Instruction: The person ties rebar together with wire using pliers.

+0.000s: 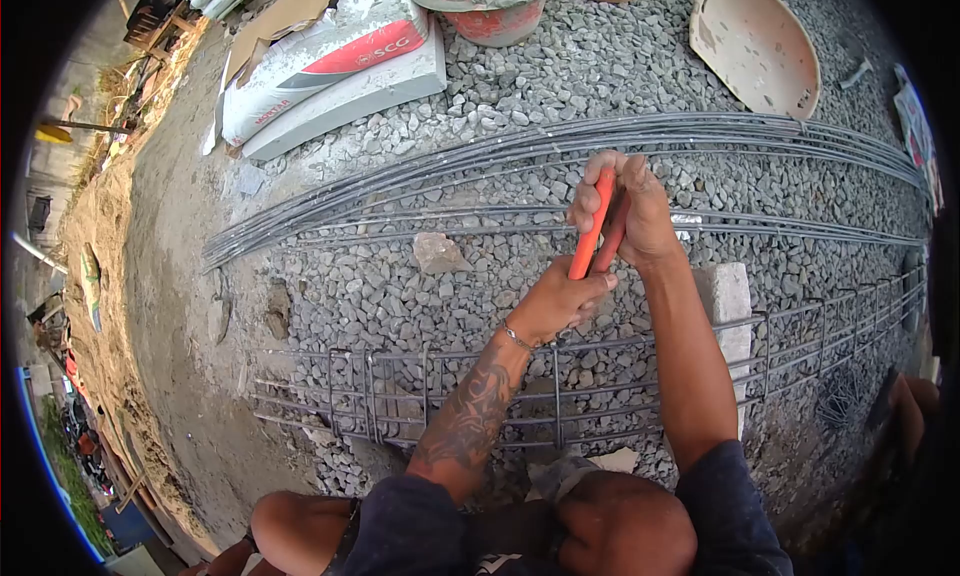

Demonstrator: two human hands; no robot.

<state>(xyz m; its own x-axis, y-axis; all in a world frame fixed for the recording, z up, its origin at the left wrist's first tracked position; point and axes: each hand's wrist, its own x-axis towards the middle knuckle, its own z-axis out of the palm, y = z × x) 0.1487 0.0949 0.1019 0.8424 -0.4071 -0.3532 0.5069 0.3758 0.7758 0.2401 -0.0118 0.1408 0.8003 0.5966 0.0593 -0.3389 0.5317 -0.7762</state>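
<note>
A pair of pliers (593, 226) with orange-red handles is held in both hands above the gravel. My left hand (562, 298) is closed round its lower end, so the jaws are hidden. My right hand (640, 211) wraps the upper part of the handles, fingers on the far side and palm against the near one. Below my forearms lies a rebar cage (560, 396) of long bars with square stirrups. Loose steel rods (450, 156) run across the gravel just beyond my hands.
Under the cage's right part is a pale concrete block (727, 301). A stone (438, 254) sits left of my hands. Farther off are cement bags (330, 66), a mortar-stained bucket (490, 16) and a shallow scoop-shaped basin (755, 46). Tie wire (842, 408) lies at right.
</note>
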